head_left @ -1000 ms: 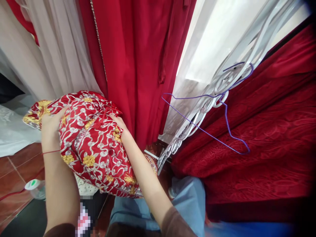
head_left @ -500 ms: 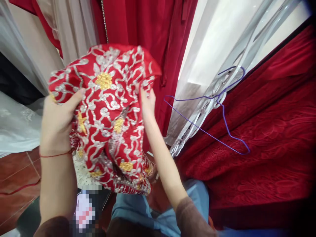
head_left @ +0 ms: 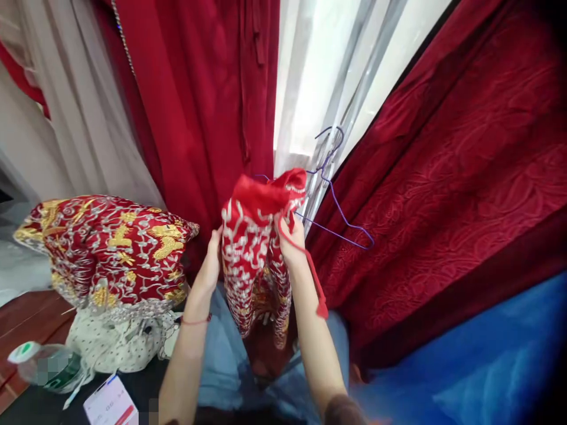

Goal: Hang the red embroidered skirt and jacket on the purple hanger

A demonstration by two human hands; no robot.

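A red garment (head_left: 243, 248) with silver embroidery hangs bunched and folded in front of me, its plain red top edge uppermost. My right hand (head_left: 292, 242) is closed on its upper right side. From there a red cord (head_left: 305, 260) dangles over my right wrist. Along the garment's left side is my left hand (head_left: 210, 262); its fingers go behind the cloth and are largely hidden, the thumb pointing up. Just behind the garment is a purple wire hanger (head_left: 343, 206), partly covered by it. To the left lies a second red piece (head_left: 119, 248) with gold and silver embroidery.
Beneath the second piece sits a dotted white bag (head_left: 110, 342), beside a plastic bottle (head_left: 48, 366) and a lit phone (head_left: 110, 401). Red clothes (head_left: 199, 88) hang ahead, a patterned red fabric (head_left: 465, 147) on the right, blue material (head_left: 487, 354) below it.
The cloth in my hands went from spread wide to gathered narrow, lower and further right. My view has shifted, and the embroidered piece on the left now shows.
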